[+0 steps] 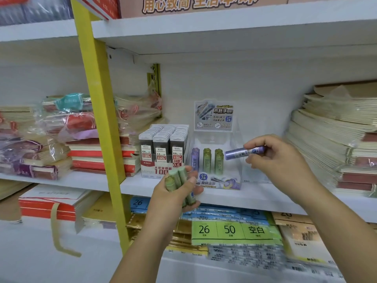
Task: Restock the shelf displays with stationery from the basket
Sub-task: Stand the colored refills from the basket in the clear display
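Observation:
A clear acrylic display stand point(237, 160) sits on the middle white shelf point(234, 194) and holds upright purple tubes point(195, 158) and green tubes point(213, 160) of pencil lead. My right hand point(279, 158) pinches one purple lead tube point(243, 152) and holds it level, just right of the stand's tubes. In front of the stand and lower, my left hand point(179, 193) grips a bunch of green lead tubes point(175, 178). The basket is out of view.
A box of grey 0.5 lead cases point(163, 148) stands left of the stand. Stacked notebooks point(336, 139) fill the shelf's right side; red notebooks and bagged goods point(85, 139) lie left of a yellow upright post point(98, 111). Label packs point(230, 229) lie on the shelf below.

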